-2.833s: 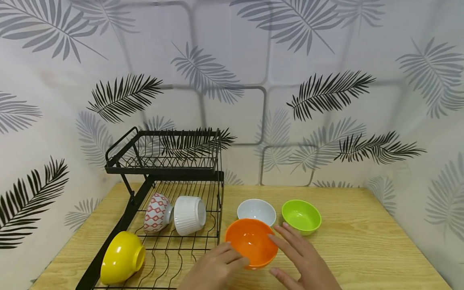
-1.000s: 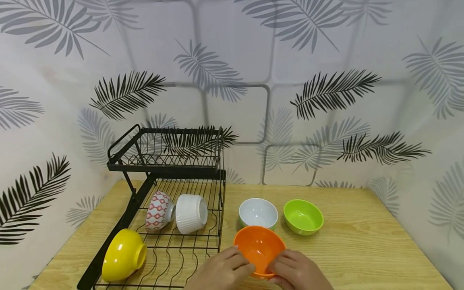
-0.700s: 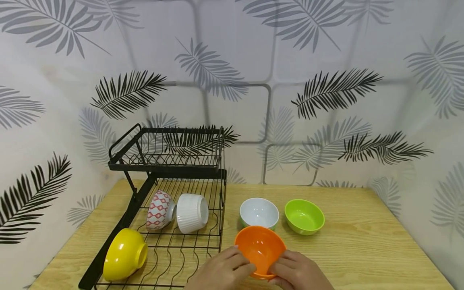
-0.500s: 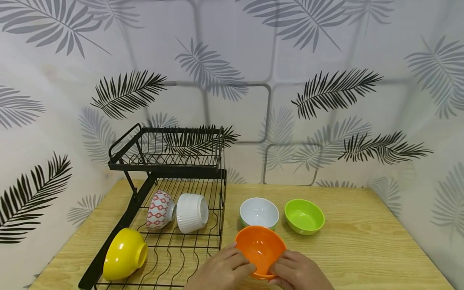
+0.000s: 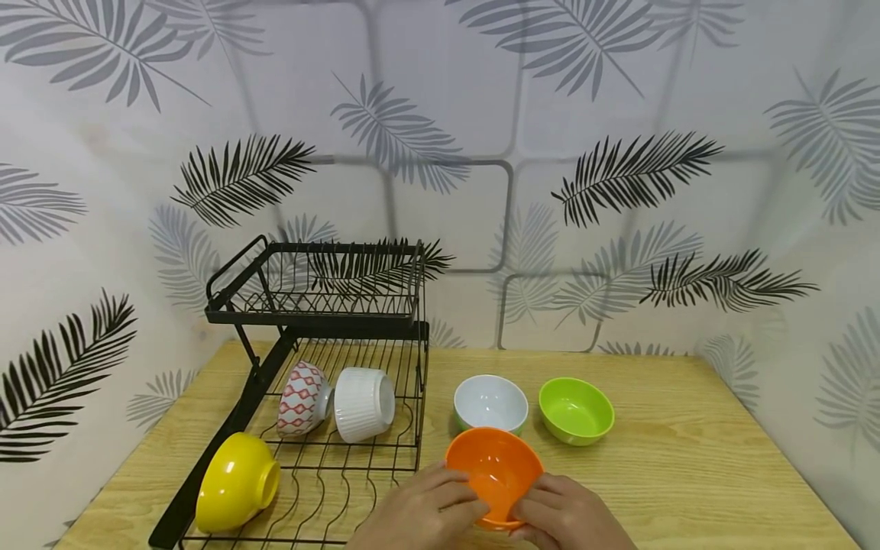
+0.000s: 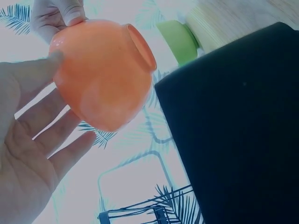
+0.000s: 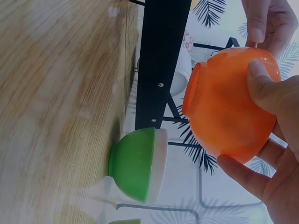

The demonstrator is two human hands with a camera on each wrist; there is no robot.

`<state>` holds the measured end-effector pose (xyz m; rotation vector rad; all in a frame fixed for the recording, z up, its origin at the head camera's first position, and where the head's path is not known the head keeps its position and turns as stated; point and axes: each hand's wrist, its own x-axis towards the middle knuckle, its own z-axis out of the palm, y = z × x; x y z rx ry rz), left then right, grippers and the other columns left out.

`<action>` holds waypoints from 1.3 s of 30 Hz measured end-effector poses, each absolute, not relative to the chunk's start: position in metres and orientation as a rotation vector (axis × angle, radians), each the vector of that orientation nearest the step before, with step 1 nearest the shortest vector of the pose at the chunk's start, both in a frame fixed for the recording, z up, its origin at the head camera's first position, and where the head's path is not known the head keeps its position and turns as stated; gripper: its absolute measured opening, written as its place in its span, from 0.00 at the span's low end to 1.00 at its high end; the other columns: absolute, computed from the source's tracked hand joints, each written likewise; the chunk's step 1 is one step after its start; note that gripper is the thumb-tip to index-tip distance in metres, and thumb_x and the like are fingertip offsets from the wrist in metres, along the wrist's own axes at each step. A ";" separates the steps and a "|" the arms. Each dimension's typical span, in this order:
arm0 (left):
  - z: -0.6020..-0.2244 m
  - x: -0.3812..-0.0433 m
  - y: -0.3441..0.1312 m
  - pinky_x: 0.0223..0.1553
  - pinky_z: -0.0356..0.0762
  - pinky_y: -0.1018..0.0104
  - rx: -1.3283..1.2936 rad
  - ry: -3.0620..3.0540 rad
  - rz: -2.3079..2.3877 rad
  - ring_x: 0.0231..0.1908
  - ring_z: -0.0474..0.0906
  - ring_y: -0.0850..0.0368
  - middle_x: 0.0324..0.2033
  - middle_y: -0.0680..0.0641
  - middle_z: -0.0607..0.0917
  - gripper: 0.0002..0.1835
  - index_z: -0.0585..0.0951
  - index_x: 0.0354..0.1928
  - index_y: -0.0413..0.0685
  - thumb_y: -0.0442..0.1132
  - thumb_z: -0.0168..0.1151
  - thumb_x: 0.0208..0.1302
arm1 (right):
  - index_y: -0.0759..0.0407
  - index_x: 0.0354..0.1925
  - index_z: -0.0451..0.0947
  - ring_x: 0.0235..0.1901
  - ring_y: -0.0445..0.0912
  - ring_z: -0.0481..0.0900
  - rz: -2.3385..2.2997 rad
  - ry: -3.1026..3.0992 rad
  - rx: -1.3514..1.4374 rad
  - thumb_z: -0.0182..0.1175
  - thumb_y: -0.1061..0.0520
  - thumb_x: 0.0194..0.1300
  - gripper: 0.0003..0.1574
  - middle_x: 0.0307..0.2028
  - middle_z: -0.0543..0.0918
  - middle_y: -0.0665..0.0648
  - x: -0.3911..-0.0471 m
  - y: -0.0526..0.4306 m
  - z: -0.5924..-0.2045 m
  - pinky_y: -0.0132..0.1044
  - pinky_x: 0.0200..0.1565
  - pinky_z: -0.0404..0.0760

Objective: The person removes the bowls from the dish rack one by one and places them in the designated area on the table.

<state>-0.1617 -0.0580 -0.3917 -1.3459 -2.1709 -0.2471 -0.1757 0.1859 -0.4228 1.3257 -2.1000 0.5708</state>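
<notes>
An orange bowl (image 5: 493, 477) is held up off the table between both hands, its inside tilted toward the head camera. The left hand (image 5: 429, 508) holds its left side; in the left wrist view the thumb lies on the bowl's outer wall (image 6: 105, 74) and the fingers spread behind. The right hand (image 5: 567, 512) pinches the lower right rim, with its thumb (image 7: 264, 86) on the outside in the right wrist view. Just behind stands a bowl, white inside and green outside (image 5: 491, 403). A lime green bowl (image 5: 576, 411) stands right of that one.
At the left stands a black two-tier dish rack (image 5: 312, 325). Its lower tier holds a yellow bowl (image 5: 234, 481), a red-patterned bowl (image 5: 301, 399) and a white ribbed bowl (image 5: 360, 405), all on their sides. Wooden tabletop (image 5: 694, 458) extends to the right.
The right hand, earlier spread beside the orange bowl, now grips its rim. The bowl has come slightly lower and right in the head view. Over the last second, little has moved.
</notes>
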 end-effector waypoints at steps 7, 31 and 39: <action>-0.396 -0.165 -0.066 0.54 0.76 0.48 -1.279 -2.149 -0.235 0.58 0.74 0.49 0.52 0.51 0.81 0.17 0.81 0.52 0.56 0.54 0.57 0.67 | 0.45 0.33 0.79 0.34 0.35 0.76 0.564 -2.159 1.306 0.63 0.45 0.61 0.07 0.32 0.81 0.37 -0.176 0.187 -0.420 0.25 0.39 0.75; -0.380 -0.157 -0.116 0.54 0.67 0.31 -0.940 -2.421 -0.339 0.63 0.66 0.43 0.61 0.50 0.75 0.22 0.78 0.59 0.60 0.55 0.58 0.65 | 0.48 0.41 0.79 0.37 0.35 0.77 0.754 -2.304 1.264 0.61 0.56 0.65 0.06 0.38 0.80 0.41 -0.181 0.193 -0.417 0.24 0.38 0.79; -0.381 -0.157 -0.132 0.56 0.66 0.32 -0.835 -2.453 -0.301 0.63 0.67 0.42 0.60 0.50 0.76 0.24 0.77 0.60 0.60 0.56 0.62 0.62 | 0.52 0.41 0.79 0.38 0.39 0.77 0.626 -2.168 1.284 0.49 0.51 0.73 0.13 0.38 0.81 0.45 -0.191 0.189 -0.416 0.22 0.43 0.77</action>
